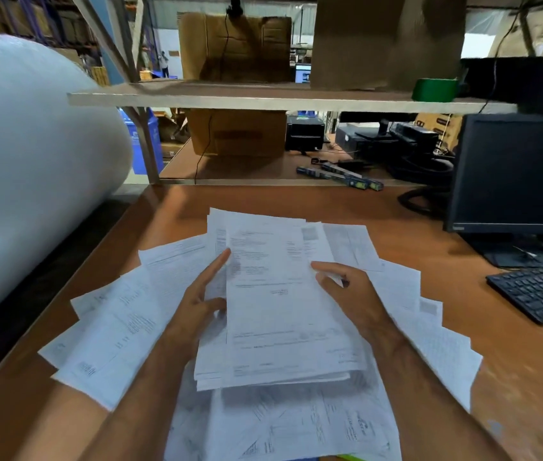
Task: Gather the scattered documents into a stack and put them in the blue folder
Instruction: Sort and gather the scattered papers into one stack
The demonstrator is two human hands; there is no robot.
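Paper is lying everywhere across the lower centre of the frame: one gathered stack [280, 307] is being held up between two hands, and loose sheets [120, 324] are fanning out beneath it to the lower left, lower right and bottom edge, overlapping too much to count exactly. The stack is sitting with its long axis running from the bottom of the frame towards the top, printed side facing up, tilted slightly to the right. The left hand [202, 297] is resting against the stack's left edge, fingers mostly straight and close together, thumb lying on the paper. The right hand [346, 291] is gripping the right edge, fingers curled behind the sheets. All of this is over a brown table [512, 361]. One dark monitor [516, 174] and one black keyboard [539, 294] are sitting at the right, one large white roll [30, 161] at the upper left.
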